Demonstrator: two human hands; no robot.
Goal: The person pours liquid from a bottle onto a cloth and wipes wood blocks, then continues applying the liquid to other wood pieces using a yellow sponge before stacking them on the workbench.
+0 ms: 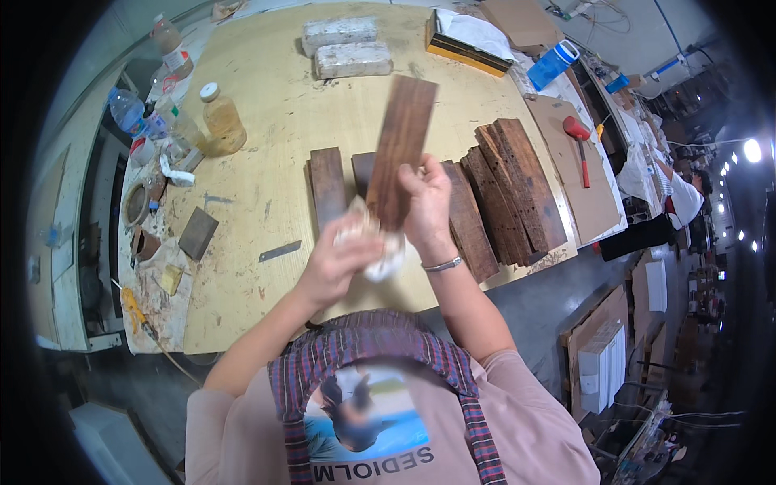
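A reddish-brown wooden board (404, 137) is held up at a tilt over the near part of the table. My right hand (428, 194) grips its right edge, thumb on the face. In my left hand (343, 255) is a bunched whitish cloth (385, 257), which meets the board's lower end. Behind the board, a darker plank (327, 186) lies on the table to the left, and part of another plank (363, 170) shows next to it. To the right of my right hand lie a brown plank (469, 222) and several rough-edged boards (517, 194) side by side.
Two whitish wrapped blocks (353, 61) sit at the far side. Bottles, one with amber liquid (223, 121), stand at left near a dark square plate (198, 234). A metal strip (280, 250) lies nearer. At right are a red mallet (579, 141) and blue bottle (554, 65).
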